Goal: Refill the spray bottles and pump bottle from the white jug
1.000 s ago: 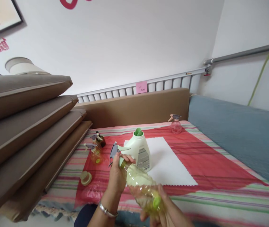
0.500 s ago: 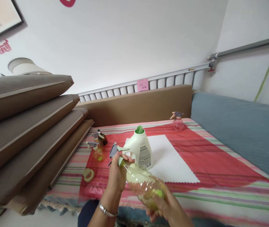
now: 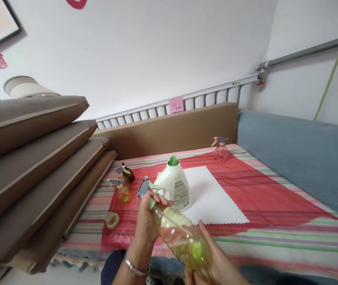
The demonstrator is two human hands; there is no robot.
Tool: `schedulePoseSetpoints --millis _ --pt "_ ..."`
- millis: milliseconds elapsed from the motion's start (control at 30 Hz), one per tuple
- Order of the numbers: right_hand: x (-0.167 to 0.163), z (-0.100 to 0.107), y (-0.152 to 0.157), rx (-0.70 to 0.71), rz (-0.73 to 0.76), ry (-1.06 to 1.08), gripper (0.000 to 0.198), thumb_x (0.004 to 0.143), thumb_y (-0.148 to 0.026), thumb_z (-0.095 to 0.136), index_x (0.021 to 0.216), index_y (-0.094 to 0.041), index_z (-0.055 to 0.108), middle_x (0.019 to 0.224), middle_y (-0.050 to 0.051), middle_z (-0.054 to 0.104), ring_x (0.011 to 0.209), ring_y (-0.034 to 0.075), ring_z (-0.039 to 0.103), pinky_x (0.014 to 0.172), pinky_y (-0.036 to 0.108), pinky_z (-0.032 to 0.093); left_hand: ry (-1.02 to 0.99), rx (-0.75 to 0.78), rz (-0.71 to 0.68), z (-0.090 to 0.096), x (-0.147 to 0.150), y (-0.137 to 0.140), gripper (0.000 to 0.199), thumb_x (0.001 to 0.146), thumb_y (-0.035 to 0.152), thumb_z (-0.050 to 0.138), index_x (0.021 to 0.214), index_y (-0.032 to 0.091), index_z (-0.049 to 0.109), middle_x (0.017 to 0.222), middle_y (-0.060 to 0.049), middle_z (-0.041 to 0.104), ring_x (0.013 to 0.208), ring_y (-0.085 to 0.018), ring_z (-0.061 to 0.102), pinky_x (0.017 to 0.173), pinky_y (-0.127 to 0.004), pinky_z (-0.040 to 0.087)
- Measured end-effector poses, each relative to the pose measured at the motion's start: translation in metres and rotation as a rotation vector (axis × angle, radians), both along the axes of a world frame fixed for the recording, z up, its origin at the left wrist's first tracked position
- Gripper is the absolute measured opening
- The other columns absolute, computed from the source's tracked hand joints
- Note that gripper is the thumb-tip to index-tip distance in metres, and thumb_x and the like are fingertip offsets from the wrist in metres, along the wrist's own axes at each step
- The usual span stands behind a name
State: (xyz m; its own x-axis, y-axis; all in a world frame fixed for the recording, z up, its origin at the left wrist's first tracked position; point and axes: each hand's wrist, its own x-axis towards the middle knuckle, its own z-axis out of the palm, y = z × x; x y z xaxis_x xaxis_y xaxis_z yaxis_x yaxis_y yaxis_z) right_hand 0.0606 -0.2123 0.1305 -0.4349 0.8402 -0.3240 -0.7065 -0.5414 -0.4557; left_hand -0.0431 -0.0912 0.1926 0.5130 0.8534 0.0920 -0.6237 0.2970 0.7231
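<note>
A clear yellow-green spray bottle (image 3: 176,233) lies tilted across both hands, its grey and pale green trigger head up to the left. My left hand (image 3: 147,217), with a silver bangle at the wrist, is closed around its neck just under the trigger. Round the wide base wraps my right hand (image 3: 221,257), thumb along the upper side, some fingers hidden beneath. Just beyond stands a white detergent jug (image 3: 176,186) with an uncovered mouth and a green spout inside. A pale round cap (image 3: 112,220) rests on the cloth to the left.
Amber and yellow spray bottles (image 3: 123,192) and a dark one (image 3: 130,174) stand at left; a pink spray bottle (image 3: 221,152) is at the back right. Under the jug is a white scalloped sheet (image 3: 216,202) on red fabric (image 3: 264,194). Stacked brown cushions (image 3: 38,170) border the left.
The bottle's base has swung slightly down and toward me, and my right hand has shifted its hold lower around it. My left hand stays at the neck. The camera view has shifted slightly.
</note>
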Motion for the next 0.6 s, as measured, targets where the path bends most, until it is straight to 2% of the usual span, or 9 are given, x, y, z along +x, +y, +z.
schedulePoseSetpoints --millis 67,133,233,300,333,400,467,533,600 --pt "0.002 0.002 -0.001 0.004 0.053 0.061 0.089 0.076 -0.076 0.019 0.114 -0.005 0.056 0.063 0.017 0.068 0.038 0.012 0.058 0.033 0.014 0.038 0.012 0.021 -0.006 0.001 0.001 -0.002 0.033 0.073 0.044 0.059 0.055 0.018 0.052 0.051 0.001 0.055 0.057 -0.017 0.057 0.073 -0.038 0.047" --pt "-0.001 0.001 -0.002 0.051 -0.021 0.049 0.084 0.076 -0.076 0.025 0.120 -0.009 0.051 0.079 0.018 0.070 0.046 0.014 0.063 0.037 0.016 0.043 0.022 0.035 0.035 0.001 0.001 -0.003 0.035 0.072 0.046 0.059 0.054 0.018 0.049 0.048 0.002 0.051 0.055 -0.016 0.057 0.070 -0.035 0.046" --pt "-0.011 -0.008 -0.002 0.248 -0.384 -0.144 0.080 0.068 -0.070 0.052 0.133 -0.026 0.034 0.120 0.015 0.058 0.070 0.020 0.067 0.048 0.026 0.051 0.029 0.027 0.144 0.001 0.000 0.000 0.034 0.073 0.046 0.059 0.055 0.019 0.048 0.047 0.003 0.050 0.053 -0.015 0.056 0.064 -0.031 0.045" --pt "-0.018 -0.015 -0.003 0.385 -0.664 -0.333 0.094 0.055 -0.053 0.076 0.134 -0.032 0.029 0.134 0.011 0.047 0.093 0.024 0.063 0.067 0.031 0.054 0.030 0.014 0.201 0.002 -0.002 0.001 0.033 0.074 0.045 0.058 0.055 0.019 0.048 0.047 0.003 0.050 0.053 -0.015 0.057 0.063 -0.030 0.044" --pt "-0.020 -0.016 -0.003 0.409 -0.723 -0.391 0.100 0.049 -0.041 0.083 0.133 -0.033 0.030 0.135 0.010 0.046 0.101 0.024 0.060 0.076 0.031 0.052 0.034 0.011 0.209 0.003 -0.003 0.001 0.033 0.074 0.044 0.058 0.056 0.019 0.048 0.047 0.003 0.050 0.053 -0.015 0.057 0.062 -0.029 0.044" --pt "-0.021 -0.016 -0.003 0.369 -0.664 -0.390 0.095 0.047 -0.035 0.085 0.129 -0.030 0.037 0.127 0.009 0.054 0.095 0.021 0.062 0.077 0.028 0.051 0.055 0.018 0.166 0.006 -0.004 0.001 0.032 0.075 0.044 0.057 0.056 0.018 0.050 0.048 0.002 0.053 0.052 -0.015 0.057 0.062 -0.030 0.044" --pt "-0.019 -0.011 -0.003 0.268 -0.428 -0.270 0.077 0.061 -0.057 0.070 0.125 -0.023 0.044 0.103 0.012 0.067 0.063 0.016 0.065 0.054 0.024 0.051 0.065 0.027 0.082 0.009 -0.004 -0.001 0.033 0.076 0.044 0.055 0.057 0.017 0.051 0.051 0.000 0.056 0.054 -0.016 0.058 0.063 -0.031 0.045" --pt "-0.015 -0.005 -0.002 0.191 -0.196 -0.132 0.080 0.072 -0.075 0.038 0.124 -0.016 0.046 0.084 0.014 0.069 0.042 0.011 0.057 0.038 0.019 0.043 0.052 0.020 0.027 0.011 -0.005 -0.002 0.034 0.077 0.044 0.054 0.056 0.017 0.051 0.052 -0.001 0.058 0.056 -0.017 0.060 0.065 -0.032 0.045" --pt "-0.013 -0.004 -0.001 0.180 -0.140 -0.080 0.083 0.074 -0.076 0.026 0.127 -0.016 0.043 0.092 0.017 0.068 0.047 0.012 0.060 0.038 0.020 0.043 0.042 0.004 0.045 0.011 -0.005 -0.001 0.034 0.077 0.044 0.054 0.056 0.017 0.050 0.051 -0.001 0.058 0.056 -0.017 0.060 0.065 -0.032 0.046"
